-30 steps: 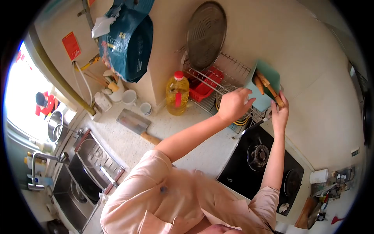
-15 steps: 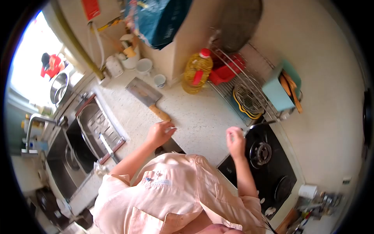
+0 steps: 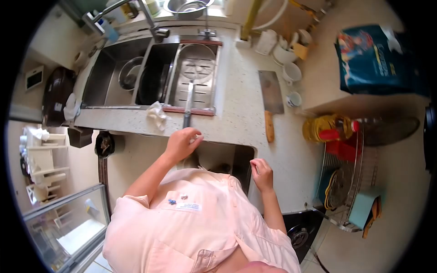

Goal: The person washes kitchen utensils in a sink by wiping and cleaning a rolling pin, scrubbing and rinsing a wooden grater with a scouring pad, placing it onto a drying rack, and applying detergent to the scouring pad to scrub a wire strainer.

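Observation:
My left hand (image 3: pixel 184 143) is held in front of the counter's edge, just below the dark handle end of a long utensil (image 3: pixel 187 107) lying across the right sink basin. Its fingers are loosely bent, the thumb apart, with nothing seen between them. To the right, my right hand (image 3: pixel 262 175) hovers past the corner of an open space under the counter, its fingers curled together and nothing visible in them. A cleaver (image 3: pixel 271 93) with a wooden handle lies flat on the counter (image 3: pixel 239 100), beyond both hands.
A crumpled white cloth (image 3: pixel 157 115) lies by the sink (image 3: pixel 107 84). White cups (image 3: pixel 291 72) stand behind the cleaver. At the right are an oil bottle (image 3: pixel 321 128), a wire rack (image 3: pixel 359 164) and a black stove (image 3: pixel 300 232). A glass-paned door (image 3: pixel 68 227) is at lower left.
The view has swung left, so the sink now lies ahead and the stove at lower right. Both hands remain raised; my left hand is now near the utensil's handle instead of the cleaver's.

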Tool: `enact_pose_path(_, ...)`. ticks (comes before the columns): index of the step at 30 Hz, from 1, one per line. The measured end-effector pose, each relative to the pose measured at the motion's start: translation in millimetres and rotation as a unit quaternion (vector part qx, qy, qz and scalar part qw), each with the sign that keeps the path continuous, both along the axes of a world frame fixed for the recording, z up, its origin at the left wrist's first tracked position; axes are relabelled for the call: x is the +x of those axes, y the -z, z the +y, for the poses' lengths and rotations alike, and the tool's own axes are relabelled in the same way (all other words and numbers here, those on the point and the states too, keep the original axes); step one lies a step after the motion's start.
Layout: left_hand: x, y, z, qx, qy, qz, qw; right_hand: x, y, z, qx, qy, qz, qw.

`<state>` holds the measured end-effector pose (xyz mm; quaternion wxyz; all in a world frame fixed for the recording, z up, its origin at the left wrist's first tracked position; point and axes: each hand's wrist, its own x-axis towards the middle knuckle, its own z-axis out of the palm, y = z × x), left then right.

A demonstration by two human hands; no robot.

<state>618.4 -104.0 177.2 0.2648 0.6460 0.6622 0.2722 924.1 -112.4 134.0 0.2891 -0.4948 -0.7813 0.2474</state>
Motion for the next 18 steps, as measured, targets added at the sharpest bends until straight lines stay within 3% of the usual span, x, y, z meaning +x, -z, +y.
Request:
enact_pose_path(5,-86.3,8.6,7.7,0.033,-0.065,-0.021,0.997,-72.0,1.8,23.5,0.02,-0.028,-0.015,0.999)
enact_pose_path(9,-168.7,18.2,18.4,0.056,-0.07,0.018,0.996,-151.5,19.3,31.7,-0.034,0.021,-0.002,0.999)
enact_pose_path(13,-258.7,22.5,22.4,0.044,-0.176,-0.019,0.983,-244.2,29.1,40.3,-0.171,0.104,-0.009,0.98)
enact_pose_path(16,-308.5,32.1,27.1,-0.011,-0.212,-0.056,0.976,-293.3,35.8,46.4,-0.126,0.146,-0.107,0.975)
enact_pose_path(18,-321.2,41.7,34.0,-0.012,-0.207,-0.08,0.975,-302.7,46.3,47.5,-0.158,0.182,-0.103,0.965)
